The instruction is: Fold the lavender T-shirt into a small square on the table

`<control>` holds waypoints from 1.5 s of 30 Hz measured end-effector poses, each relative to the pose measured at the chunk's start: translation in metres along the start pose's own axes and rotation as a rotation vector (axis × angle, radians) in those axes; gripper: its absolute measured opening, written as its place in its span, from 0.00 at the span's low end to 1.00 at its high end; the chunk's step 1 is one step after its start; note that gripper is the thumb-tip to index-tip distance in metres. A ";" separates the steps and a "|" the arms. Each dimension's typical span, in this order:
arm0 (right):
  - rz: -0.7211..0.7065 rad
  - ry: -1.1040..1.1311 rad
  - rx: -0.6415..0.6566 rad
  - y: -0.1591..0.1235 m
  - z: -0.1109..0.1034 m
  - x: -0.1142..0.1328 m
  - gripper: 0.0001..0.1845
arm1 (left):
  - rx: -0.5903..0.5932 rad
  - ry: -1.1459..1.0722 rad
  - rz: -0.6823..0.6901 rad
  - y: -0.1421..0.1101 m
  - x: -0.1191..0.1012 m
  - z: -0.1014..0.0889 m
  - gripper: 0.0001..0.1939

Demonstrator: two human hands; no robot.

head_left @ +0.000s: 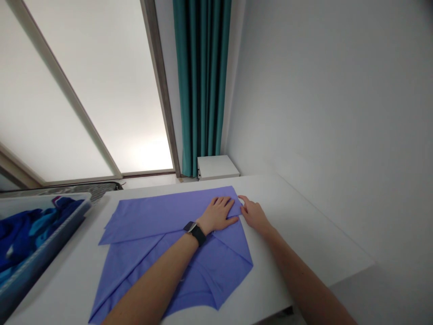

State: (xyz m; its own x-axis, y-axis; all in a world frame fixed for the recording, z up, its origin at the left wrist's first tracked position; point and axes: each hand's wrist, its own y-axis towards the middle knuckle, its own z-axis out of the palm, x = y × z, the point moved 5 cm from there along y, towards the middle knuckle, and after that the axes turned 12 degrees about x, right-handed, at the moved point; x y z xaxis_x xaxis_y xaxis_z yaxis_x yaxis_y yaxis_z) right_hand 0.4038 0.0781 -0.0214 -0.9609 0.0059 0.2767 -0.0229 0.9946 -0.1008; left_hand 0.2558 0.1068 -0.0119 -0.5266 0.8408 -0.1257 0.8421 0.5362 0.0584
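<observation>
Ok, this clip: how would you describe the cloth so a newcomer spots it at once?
Start at the white table below the teal curtain. Beside the bin of dark blue clothes lies the cloth, a pale purple-blue sheet in angled folds. Unlike the bunched clothes, it lies spread out, under the left hand, with the right hand at its edge.

Left grip [218,214] lies flat, right grip [255,215] just beside.

The left arm [155,289] lies over the blue cloth [152,216] and hides part of it, and the bottom edge of the picture cuts off the cloth's low corner. The plastic bin [40,257] is cut off at the left side. The clothes [27,230] in it are too bunched up to tell apart.
</observation>
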 end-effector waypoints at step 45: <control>-0.096 -0.091 -0.264 0.000 -0.005 -0.007 0.22 | -0.050 -0.113 -0.515 -0.251 0.180 -0.031 0.29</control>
State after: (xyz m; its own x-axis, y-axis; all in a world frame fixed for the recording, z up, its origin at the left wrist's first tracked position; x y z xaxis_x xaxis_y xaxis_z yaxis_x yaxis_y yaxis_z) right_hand 0.4121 0.0783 -0.0191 -0.9789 -0.0865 0.1854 -0.0534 0.9828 0.1766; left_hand -0.0541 0.1260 -0.0189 -0.8523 0.4559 -0.2566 0.4699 0.8827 0.0075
